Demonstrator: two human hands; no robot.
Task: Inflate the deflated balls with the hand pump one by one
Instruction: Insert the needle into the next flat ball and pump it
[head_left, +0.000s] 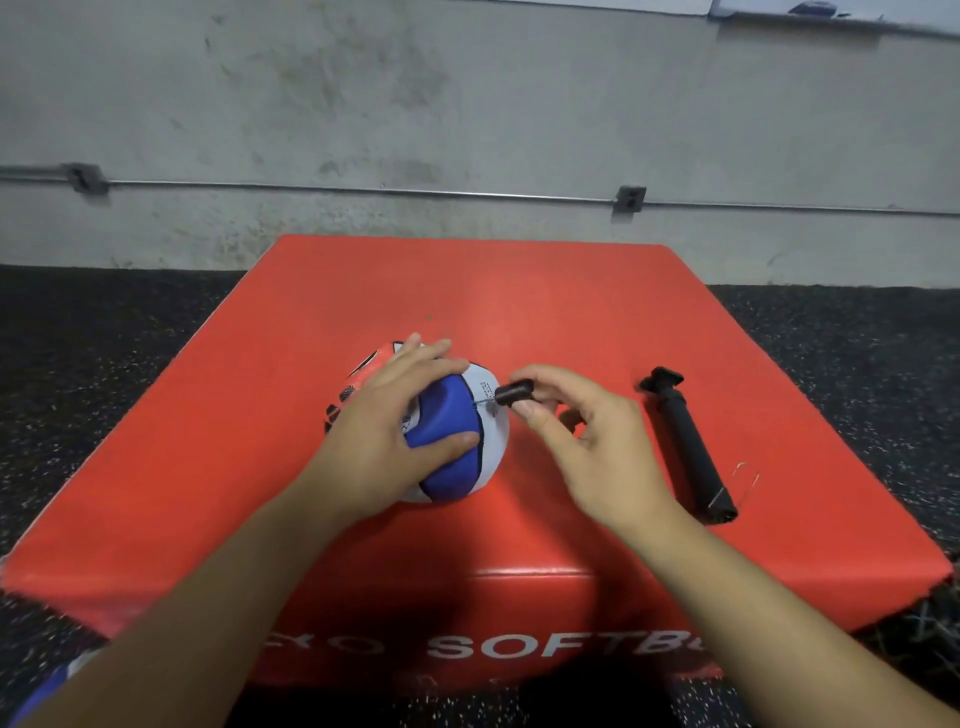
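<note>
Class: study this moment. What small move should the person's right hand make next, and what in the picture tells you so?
Probably push the needle fitting further into the ball. The right hand pinches the fitting with its thin needle at the ball's white panel, the left hand grips the ball, and the pump lies apart on the red box.

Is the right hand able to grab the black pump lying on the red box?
Probably yes. The pump lies in the open beside the right hand, nothing between them. But that hand is pinching the needle piece at the ball, so it must let go first.
</note>
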